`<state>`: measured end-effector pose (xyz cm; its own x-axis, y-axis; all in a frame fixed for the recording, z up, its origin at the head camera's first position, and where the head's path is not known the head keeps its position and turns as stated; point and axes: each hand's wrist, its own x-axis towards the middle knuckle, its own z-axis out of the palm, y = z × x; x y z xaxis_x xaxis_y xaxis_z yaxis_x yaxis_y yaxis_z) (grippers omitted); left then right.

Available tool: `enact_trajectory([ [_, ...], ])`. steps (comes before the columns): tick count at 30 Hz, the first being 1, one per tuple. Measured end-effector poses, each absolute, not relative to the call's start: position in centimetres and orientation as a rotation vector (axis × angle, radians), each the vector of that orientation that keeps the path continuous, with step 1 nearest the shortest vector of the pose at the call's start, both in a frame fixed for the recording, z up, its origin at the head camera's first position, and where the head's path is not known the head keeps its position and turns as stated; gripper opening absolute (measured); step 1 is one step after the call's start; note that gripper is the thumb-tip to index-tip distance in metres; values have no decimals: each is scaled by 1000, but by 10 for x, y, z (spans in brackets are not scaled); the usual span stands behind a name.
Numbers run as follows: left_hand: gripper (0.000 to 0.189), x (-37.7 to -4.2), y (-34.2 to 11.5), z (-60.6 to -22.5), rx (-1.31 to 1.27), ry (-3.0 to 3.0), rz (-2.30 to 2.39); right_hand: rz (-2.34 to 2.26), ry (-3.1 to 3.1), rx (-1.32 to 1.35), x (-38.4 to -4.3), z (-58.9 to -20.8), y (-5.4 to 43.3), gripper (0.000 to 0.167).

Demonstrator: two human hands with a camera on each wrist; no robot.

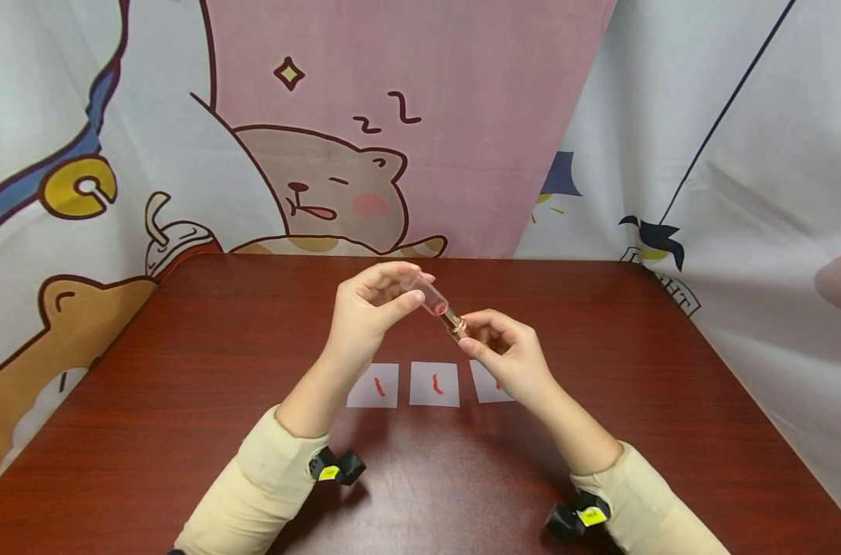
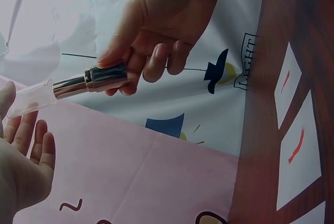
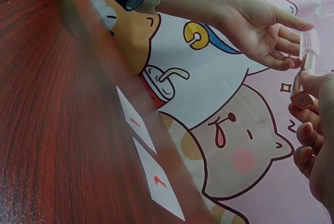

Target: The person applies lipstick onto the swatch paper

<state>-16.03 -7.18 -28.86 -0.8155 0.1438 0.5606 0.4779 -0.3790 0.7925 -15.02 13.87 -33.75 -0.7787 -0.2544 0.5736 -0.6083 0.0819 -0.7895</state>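
Note:
Above the table, my left hand (image 1: 364, 312) pinches a clear lipstick cap (image 1: 429, 295) between thumb and fingers. My right hand (image 1: 513, 358) grips the gold base of a lipstick (image 1: 453, 321). In the left wrist view the cap (image 2: 32, 98) meets the end of the lipstick's shiny tube (image 2: 73, 85), the two in one line; how far the cap sits over it I cannot tell. In the head view, red shows inside the cap's lower end. Below the hands lie three white paper squares (image 1: 435, 393), each with a red stroke; my right hand partly covers the rightmost.
The dark red wooden table (image 1: 219, 370) spreads under the hands. Behind it hangs a cloth backdrop (image 1: 489, 116) with cartoon animals. A black wrist camera (image 1: 338, 466) sits on the left sleeve, another wrist camera (image 1: 576, 516) on the right.

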Motion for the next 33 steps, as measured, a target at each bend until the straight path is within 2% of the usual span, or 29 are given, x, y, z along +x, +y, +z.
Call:
enact_trajectory([
  [3, 29, -160, -70, -290, -854, -1607, -2293, 1741, -2077, 868, -150, -338, 139, 22],
  [9, 39, -160, -67, -293, -859, -1626, -2301, 1711, -2081, 877, -151, -339, 140, 23],
  [19, 25, -159, -62, -298, -838, -1699, -2284, 1705, -2075, 879, -151, -338, 141, 23],
  [33, 27, -159, -56, -304, -822, -1755, -2267, 1694, -2079, 882, -152, -339, 141, 23],
])
